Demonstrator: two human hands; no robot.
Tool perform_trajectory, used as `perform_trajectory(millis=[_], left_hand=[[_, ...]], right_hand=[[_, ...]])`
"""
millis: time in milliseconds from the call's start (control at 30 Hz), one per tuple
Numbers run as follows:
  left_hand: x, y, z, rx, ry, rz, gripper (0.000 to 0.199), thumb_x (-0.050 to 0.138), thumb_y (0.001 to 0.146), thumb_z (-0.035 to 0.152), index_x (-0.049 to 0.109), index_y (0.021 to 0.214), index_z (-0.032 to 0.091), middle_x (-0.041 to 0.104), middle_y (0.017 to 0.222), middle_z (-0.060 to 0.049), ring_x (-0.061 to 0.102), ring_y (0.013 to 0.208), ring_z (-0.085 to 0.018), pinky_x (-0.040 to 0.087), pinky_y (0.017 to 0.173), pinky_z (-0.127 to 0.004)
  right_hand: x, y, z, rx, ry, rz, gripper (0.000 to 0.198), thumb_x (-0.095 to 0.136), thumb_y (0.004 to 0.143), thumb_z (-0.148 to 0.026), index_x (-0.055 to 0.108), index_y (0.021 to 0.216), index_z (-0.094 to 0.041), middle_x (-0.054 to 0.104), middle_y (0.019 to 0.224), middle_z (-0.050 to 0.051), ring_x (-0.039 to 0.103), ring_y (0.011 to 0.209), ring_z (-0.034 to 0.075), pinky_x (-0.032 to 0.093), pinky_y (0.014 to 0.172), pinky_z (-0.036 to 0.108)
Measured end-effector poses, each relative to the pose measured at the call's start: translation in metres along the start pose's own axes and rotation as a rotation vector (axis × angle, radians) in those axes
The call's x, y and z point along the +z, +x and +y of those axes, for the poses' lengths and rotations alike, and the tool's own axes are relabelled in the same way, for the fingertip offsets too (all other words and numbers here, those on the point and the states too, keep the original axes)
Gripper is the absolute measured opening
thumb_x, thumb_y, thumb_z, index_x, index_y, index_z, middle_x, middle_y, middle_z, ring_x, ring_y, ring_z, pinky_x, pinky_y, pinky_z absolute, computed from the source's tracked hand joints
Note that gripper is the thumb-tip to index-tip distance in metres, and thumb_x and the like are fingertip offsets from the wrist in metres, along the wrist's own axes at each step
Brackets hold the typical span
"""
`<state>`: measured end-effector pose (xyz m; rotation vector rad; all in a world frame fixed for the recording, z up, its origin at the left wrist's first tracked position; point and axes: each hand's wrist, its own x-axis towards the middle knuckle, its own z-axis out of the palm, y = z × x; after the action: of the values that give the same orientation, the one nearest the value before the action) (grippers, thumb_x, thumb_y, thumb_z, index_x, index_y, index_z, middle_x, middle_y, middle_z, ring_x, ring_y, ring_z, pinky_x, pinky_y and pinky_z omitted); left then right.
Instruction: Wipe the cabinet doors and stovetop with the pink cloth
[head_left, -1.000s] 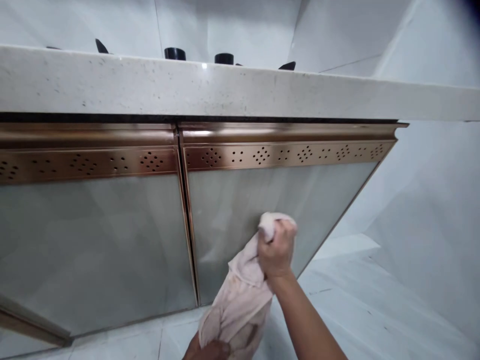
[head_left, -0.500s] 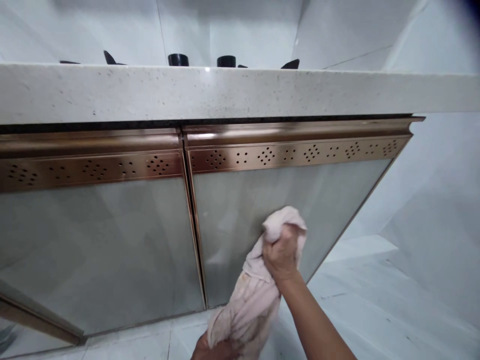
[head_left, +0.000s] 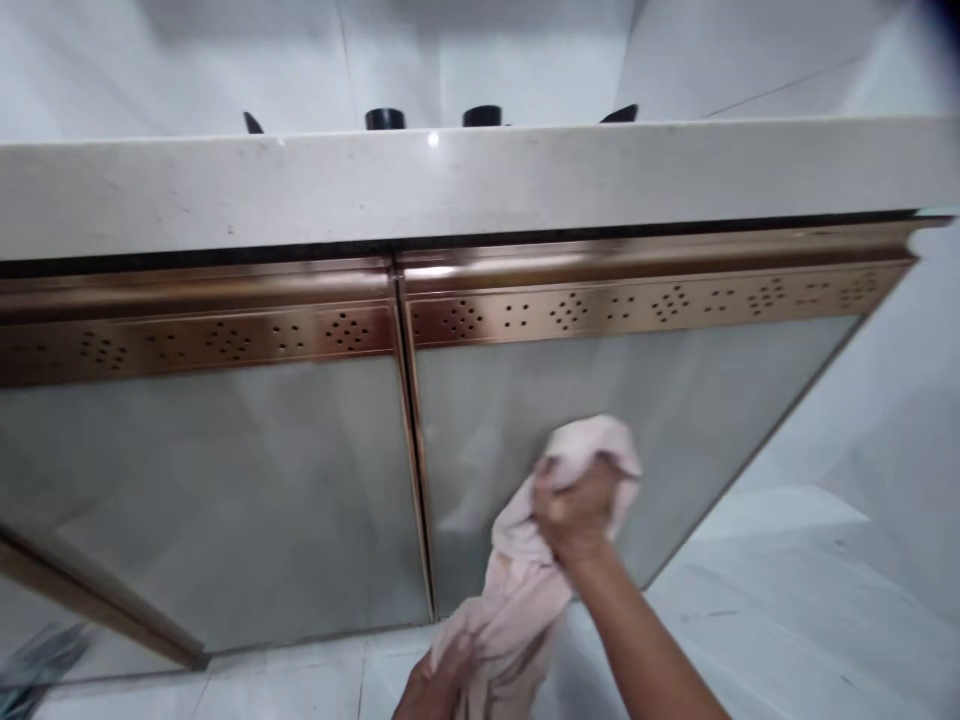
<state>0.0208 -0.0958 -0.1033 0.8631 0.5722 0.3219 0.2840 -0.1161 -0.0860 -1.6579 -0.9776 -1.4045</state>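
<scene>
Pink cloth bunched against the right cabinet door

The soft, creased fabric is wadded at its upper end by the right hand, whose fingers are curled closed around it. The rest trails down in loose folds to the left hand, bent over its lower part (the frame edge cuts this hand off, so how tightly it grips I cannot tell). Both the right door and the left cabinet door have smooth grey-green panels beneath shiny copper-toned metal strips pierced with dotted holes; the doors are closed, hiding the inside. Above runs a thick, pale, faintly speckled countertop, with two black cylinders showing past its edge. Glossy, pale, veined tiles cover the floor.
</scene>
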Motion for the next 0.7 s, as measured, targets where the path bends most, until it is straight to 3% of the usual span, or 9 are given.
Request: perform_trajectory(millis=[67, 133, 267, 367, 500, 600, 700], left_hand=[[0.002, 0.002, -0.003, -0.011, 0.024, 0.001, 0.072, 0.086, 0.061, 0.061, 0.071, 0.108, 0.009, 0.076, 0.091, -0.014, 0.07, 0.077, -0.024, 0.055, 0.078, -0.034], [0.005, 0.005, -0.004, -0.035, 0.035, -0.006, 0.072, 0.09, 0.055, 0.056, 0.07, 0.105, 0.009, 0.073, 0.081, -0.01, 0.064, 0.062, -0.017, 0.052, 0.066, -0.029], [0.009, 0.007, 0.005, -0.022, -0.013, 0.008, 0.07, 0.092, 0.051, 0.05, 0.07, 0.103, 0.009, 0.071, 0.077, -0.007, 0.063, 0.064, -0.015, 0.051, 0.067, -0.027], [0.0, 0.005, 0.012, -0.055, 0.013, 0.046, 0.067, 0.089, 0.055, 0.046, 0.068, 0.107, 0.009, 0.069, 0.071, -0.005, 0.062, 0.06, -0.016, 0.05, 0.063, -0.028], [-0.02, 0.005, 0.007, -0.085, 0.011, 0.117, 0.069, 0.084, 0.061, 0.045, 0.064, 0.116, 0.008, 0.068, 0.065, -0.003, 0.061, 0.056, -0.016, 0.05, 0.062, -0.029], [-0.03, 0.006, -0.01, -0.08, 0.001, 0.142, 0.064, 0.084, 0.06, 0.04, 0.067, 0.112, 0.007, 0.072, 0.075, -0.008, 0.065, 0.066, -0.019, 0.052, 0.07, -0.031], [-0.036, 0.003, -0.034, -0.115, 0.026, 0.14, 0.054, 0.082, 0.058, 0.033, 0.071, 0.104, 0.008, 0.075, 0.083, -0.011, 0.069, 0.076, -0.023, 0.052, 0.077, -0.034]], right_hand=[[0.008, 0.024, 0.026, 0.211, -0.077, 0.17, 0.06, 0.046, 0.094, -0.04, 0.039, 0.141, -0.003, 0.049, 0.13, 0.027, 0.044, 0.127, 0.039, 0.037, 0.103, 0.061], [0.015, 0.053, 0.031, 0.309, -0.071, 0.206, 0.063, 0.041, 0.097, -0.041, 0.033, 0.148, -0.004, 0.039, 0.142, 0.028, 0.037, 0.136, 0.04, 0.031, 0.108, 0.065], [0.017, 0.104, -0.022, 0.155, 0.002, 0.175, 0.058, 0.041, 0.098, -0.035, 0.034, 0.148, -0.006, 0.047, 0.136, 0.025, 0.039, 0.136, 0.037, 0.031, 0.11, 0.062], [0.013, 0.113, -0.073, -0.005, 0.073, 0.039, 0.056, 0.044, 0.095, -0.036, 0.041, 0.142, -0.007, 0.053, 0.128, 0.023, 0.042, 0.131, 0.038, 0.031, 0.108, 0.061], [0.012, 0.064, -0.103, -0.241, 0.157, -0.203, 0.035, 0.046, 0.09, -0.026, 0.059, 0.119, -0.012, 0.062, 0.104, 0.016, 0.054, 0.106, 0.031, 0.039, 0.098, 0.047], [0.013, -0.006, -0.097, -0.442, 0.293, -0.471, 0.028, 0.044, 0.087, -0.013, 0.064, 0.106, -0.017, 0.063, 0.09, 0.009, 0.057, 0.087, 0.022, 0.042, 0.086, 0.034], [0.008, -0.074, -0.077, -0.513, 0.4, -0.581, 0.031, 0.04, 0.082, -0.002, 0.063, 0.093, -0.019, 0.061, 0.076, 0.002, 0.054, 0.071, 0.015, 0.041, 0.073, 0.027]])
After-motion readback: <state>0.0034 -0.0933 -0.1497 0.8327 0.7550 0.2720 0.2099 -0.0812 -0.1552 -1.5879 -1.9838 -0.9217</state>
